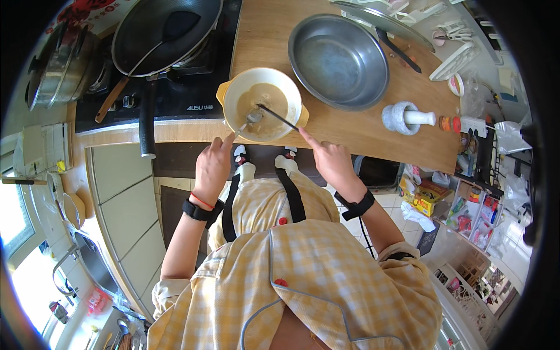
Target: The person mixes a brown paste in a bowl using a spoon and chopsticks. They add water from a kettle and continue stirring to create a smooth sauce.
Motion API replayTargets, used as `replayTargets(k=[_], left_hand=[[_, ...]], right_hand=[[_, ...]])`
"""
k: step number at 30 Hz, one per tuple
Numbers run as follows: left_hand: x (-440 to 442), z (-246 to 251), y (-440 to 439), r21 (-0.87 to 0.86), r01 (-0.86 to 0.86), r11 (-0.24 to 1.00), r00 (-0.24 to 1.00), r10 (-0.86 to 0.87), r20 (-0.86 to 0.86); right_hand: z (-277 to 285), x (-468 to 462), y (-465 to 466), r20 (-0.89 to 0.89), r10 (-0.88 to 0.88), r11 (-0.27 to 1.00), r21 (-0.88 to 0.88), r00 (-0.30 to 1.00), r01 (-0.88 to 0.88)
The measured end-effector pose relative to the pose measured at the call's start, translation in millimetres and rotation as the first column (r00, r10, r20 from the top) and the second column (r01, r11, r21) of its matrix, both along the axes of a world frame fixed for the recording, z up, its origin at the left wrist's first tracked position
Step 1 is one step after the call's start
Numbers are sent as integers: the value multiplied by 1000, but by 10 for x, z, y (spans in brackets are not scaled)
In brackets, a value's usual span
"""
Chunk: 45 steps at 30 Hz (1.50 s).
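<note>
In front of me, a yellow two-handled bowl (pixel 292 89) with a white inside stands on the wooden counter. It contains a beige liquid mixture (pixel 271 98) with some pale lumps. My left hand (pixel 213 168) grips the handle of a metal spoon (pixel 253 117), whose head rests in the mixture. My right hand (pixel 332 162) holds a dark stick, apparently a chopstick (pixel 280 117), with the index finger laid along it. The stick slants over the bowl's near right rim, and its tip meets the mixture close to the spoon. Whether it is one stick or a pair cannot be told.
A large metal basin (pixel 339 61) sits behind the bowl to the right. Beyond it are a knife (pixel 398 50), a glass lid (pixel 385 19) and a stone mortar (pixel 396 118) with pestle. On the left, a wok (pixel 144 30) with a spatula stands on the gas hob (pixel 175 100).
</note>
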<state>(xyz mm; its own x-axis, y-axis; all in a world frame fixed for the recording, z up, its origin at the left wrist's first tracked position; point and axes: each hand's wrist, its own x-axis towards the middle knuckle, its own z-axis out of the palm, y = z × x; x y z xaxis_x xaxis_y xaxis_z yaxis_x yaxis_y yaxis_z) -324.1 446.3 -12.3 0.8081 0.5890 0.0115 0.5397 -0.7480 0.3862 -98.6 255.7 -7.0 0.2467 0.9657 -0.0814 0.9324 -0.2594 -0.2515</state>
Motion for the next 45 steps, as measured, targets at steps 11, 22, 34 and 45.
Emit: replayTargets(k=[11,22,34,45], left_hand=[[52,74,1,11,9,1000,1000,-9,-25],[48,166,-24,-19,-30,999,1000,30,-8],[47,255,5,6,-75,997,991,74,112],[34,197,-117,-46,-112,993,990,115,81]], right_hand=[[-129,-70,9,-31,-91,996,11,995,92],[65,-9,-64,9,-56,998,-18,998,56],[237,-49,138,47,-15,993,-120,999,21],[553,327,588,-619,-64,933,241,783,266]])
